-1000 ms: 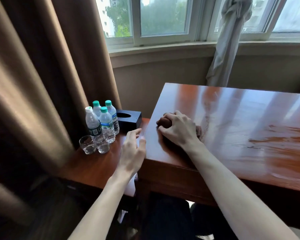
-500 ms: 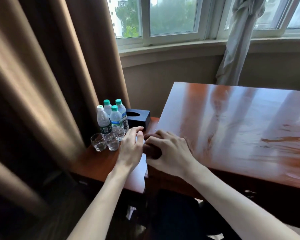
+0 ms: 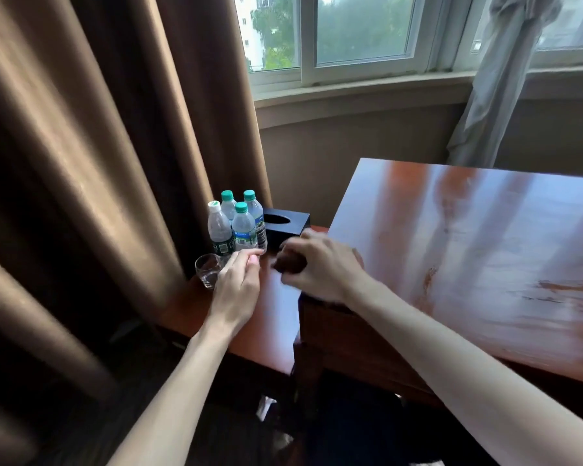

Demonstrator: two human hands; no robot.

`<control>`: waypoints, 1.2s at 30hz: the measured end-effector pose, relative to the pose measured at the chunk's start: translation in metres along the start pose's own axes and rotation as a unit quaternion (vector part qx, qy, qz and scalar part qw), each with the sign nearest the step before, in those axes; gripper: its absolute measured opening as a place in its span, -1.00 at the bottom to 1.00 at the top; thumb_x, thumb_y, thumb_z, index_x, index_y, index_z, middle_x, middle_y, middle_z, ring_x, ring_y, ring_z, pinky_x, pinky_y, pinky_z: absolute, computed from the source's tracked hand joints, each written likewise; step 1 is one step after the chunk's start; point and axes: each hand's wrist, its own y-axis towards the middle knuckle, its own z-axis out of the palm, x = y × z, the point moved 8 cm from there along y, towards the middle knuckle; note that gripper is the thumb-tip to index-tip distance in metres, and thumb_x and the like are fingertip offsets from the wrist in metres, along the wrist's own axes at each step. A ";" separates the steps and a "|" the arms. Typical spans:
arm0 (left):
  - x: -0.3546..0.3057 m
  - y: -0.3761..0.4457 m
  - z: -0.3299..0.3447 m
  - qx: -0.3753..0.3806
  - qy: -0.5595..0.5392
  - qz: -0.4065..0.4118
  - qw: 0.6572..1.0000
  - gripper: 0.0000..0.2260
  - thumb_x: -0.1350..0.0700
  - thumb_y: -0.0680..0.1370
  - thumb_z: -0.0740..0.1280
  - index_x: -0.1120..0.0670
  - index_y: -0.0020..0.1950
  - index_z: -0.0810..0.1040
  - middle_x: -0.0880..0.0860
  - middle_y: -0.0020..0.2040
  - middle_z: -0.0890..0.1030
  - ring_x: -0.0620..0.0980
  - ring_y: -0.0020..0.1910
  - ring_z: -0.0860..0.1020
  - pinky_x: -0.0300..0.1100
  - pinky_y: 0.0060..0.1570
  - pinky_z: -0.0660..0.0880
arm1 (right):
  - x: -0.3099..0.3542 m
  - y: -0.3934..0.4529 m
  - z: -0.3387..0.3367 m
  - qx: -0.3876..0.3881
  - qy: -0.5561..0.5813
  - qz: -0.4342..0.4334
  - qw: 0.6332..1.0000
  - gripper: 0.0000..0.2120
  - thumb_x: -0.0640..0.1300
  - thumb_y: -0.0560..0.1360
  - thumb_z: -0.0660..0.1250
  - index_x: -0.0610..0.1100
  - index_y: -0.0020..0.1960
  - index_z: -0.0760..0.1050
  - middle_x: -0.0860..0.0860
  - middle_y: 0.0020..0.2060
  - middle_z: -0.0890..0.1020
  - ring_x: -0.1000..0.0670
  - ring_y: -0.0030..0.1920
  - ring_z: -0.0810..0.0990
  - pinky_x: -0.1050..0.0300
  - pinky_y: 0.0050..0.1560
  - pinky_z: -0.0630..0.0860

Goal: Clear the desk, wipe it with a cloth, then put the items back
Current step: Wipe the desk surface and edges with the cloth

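Gripping the dark cloth (image 3: 288, 264) off the desk (image 3: 468, 250) edge, the right hand (image 3: 320, 267) leaves it bare — the loosely open left hand (image 3: 238, 284) nears the water bottles (image 3: 238, 223).

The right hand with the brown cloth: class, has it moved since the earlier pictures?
Yes. The right hand, gripping the brown cloth, has slid left off the desk edge, ending over the lower side table near the black tissue box.

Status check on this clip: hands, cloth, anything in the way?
Right hand grips dark cloth, at desk left edge. Left hand open, holding nothing, beside glass. Bottles and tissue box on side table. Nothing blocking.
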 end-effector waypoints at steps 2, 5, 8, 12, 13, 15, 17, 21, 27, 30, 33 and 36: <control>-0.013 0.000 0.013 0.019 -0.015 0.008 1.000 -0.70 0.05 0.69 0.09 -0.01 0.25 0.58 -0.08 0.18 0.60 -0.12 0.20 0.52 -0.17 0.26 0.41 | -0.027 0.021 -0.003 -0.027 -0.009 0.076 0.997 -0.65 0.24 0.41 0.39 0.06 0.08 0.59 0.02 -0.05 0.51 -0.09 0.00 0.57 0.08 -0.15 0.32; -0.032 0.000 0.024 0.026 -0.058 0.023 0.998 -0.67 -0.01 0.65 0.08 -0.02 0.22 0.59 -0.09 0.13 0.62 -0.16 0.17 0.55 -0.17 0.24 0.45 | -0.001 -0.002 -0.002 -0.050 -0.034 0.026 0.998 -0.61 0.26 0.36 0.27 0.07 0.06 0.59 0.04 -0.08 0.51 -0.08 -0.04 0.56 0.11 -0.22 0.34; -0.044 0.002 0.037 0.051 -0.081 0.039 0.995 -0.66 -0.03 0.64 0.10 -0.04 0.26 0.59 -0.12 0.17 0.62 -0.28 0.16 0.52 -0.34 0.22 0.41 | 0.022 -0.077 -0.020 -0.068 -0.009 -0.040 0.997 -0.68 0.18 0.35 0.32 0.13 0.04 0.63 0.11 -0.05 0.57 -0.02 -0.08 0.56 0.16 -0.25 0.35; -0.062 -0.008 0.066 0.175 0.007 0.151 0.973 -0.68 0.00 0.64 0.19 -0.10 0.37 0.55 -0.15 0.27 0.59 -0.28 0.28 0.48 -0.27 0.30 0.41 | -0.024 -0.138 -0.061 -0.127 -0.044 0.007 0.991 -0.78 0.07 0.38 0.42 0.12 0.01 0.66 0.16 0.08 0.63 -0.01 0.00 0.62 0.18 -0.11 0.44; -0.060 -0.013 0.073 0.209 0.044 0.181 0.960 -0.68 0.03 0.64 0.21 -0.10 0.39 0.54 -0.17 0.34 0.56 -0.29 0.36 0.43 -0.20 0.38 0.38 | -0.028 -0.143 -0.064 -0.140 -0.057 0.007 0.988 -0.79 0.06 0.37 0.44 0.11 0.01 0.66 0.16 0.09 0.64 -0.02 -0.01 0.62 0.17 -0.09 0.46; -0.055 -0.017 0.080 0.251 0.072 0.212 0.942 -0.66 0.08 0.64 0.22 -0.09 0.41 0.52 -0.22 0.43 0.47 -0.34 0.47 0.29 -0.13 0.49 0.29 | -0.020 -0.137 -0.057 -0.160 -0.068 0.003 0.985 -0.82 0.05 0.42 0.43 0.07 0.01 0.66 0.10 0.06 0.64 -0.06 -0.03 0.61 0.07 -0.09 0.54; -0.053 -0.014 0.075 0.271 0.070 0.212 0.936 -0.59 0.14 0.60 0.20 -0.08 0.45 0.49 -0.20 0.47 0.44 -0.34 0.49 0.25 -0.10 0.51 0.25 | 0.004 -0.115 -0.037 -0.174 -0.075 -0.024 0.982 -0.84 0.06 0.51 0.39 0.00 0.01 0.64 0.01 0.01 0.63 -0.11 -0.05 0.57 -0.02 -0.11 0.54; -0.049 -0.008 0.046 0.273 0.097 0.214 0.933 -0.47 0.30 0.56 0.17 -0.07 0.49 0.44 -0.16 0.49 0.40 -0.30 0.49 0.27 -0.08 0.51 0.25 | 0.028 -0.093 -0.019 -0.165 -0.074 -0.047 0.982 -0.83 0.05 0.56 0.36 -0.02 0.04 0.62 -0.03 0.05 0.62 -0.13 -0.03 0.54 -0.03 -0.05 0.50; -0.047 -0.037 0.046 0.272 0.228 0.332 0.874 -0.39 -0.06 0.53 0.37 -0.07 0.57 0.31 -0.23 0.55 0.29 -0.22 0.47 0.35 -0.14 0.45 0.33 | -0.007 -0.156 -0.051 -0.179 -0.114 -0.082 0.974 -0.86 -0.02 0.48 0.43 -0.05 0.00 0.64 -0.03 0.14 0.64 -0.16 0.07 0.60 -0.10 0.04 0.55; -0.060 -0.029 0.043 0.238 0.230 0.362 0.871 -0.45 -0.23 0.49 0.32 -0.06 0.45 0.49 -0.17 0.46 0.45 -0.17 0.39 0.46 -0.04 0.32 0.47 | 0.020 -0.128 -0.032 -0.186 -0.122 -0.090 0.971 -0.83 0.00 0.59 0.30 -0.05 -0.01 0.62 -0.08 0.10 0.64 -0.19 0.05 0.58 -0.11 0.06 0.54; -0.065 -0.024 0.043 0.248 0.234 0.359 0.869 -0.44 -0.27 0.45 0.27 -0.07 0.39 0.54 -0.16 0.43 0.49 -0.19 0.38 0.47 -0.04 0.30 0.50 | 0.032 -0.118 -0.022 -0.163 -0.118 -0.129 0.971 -0.86 -0.02 0.52 0.38 -0.05 0.03 0.61 -0.10 0.12 0.62 -0.21 0.08 0.57 -0.13 0.08 0.53; -0.058 -0.022 0.045 0.249 0.226 0.359 0.871 -0.42 -0.29 0.47 0.37 -0.09 0.44 0.50 -0.19 0.44 0.46 -0.23 0.41 0.42 -0.05 0.35 0.47 | 0.008 -0.147 -0.038 -0.167 -0.122 -0.135 0.969 -0.89 -0.05 0.53 0.36 -0.05 -0.01 0.62 -0.10 0.11 0.63 -0.22 0.09 0.58 -0.11 0.11 0.52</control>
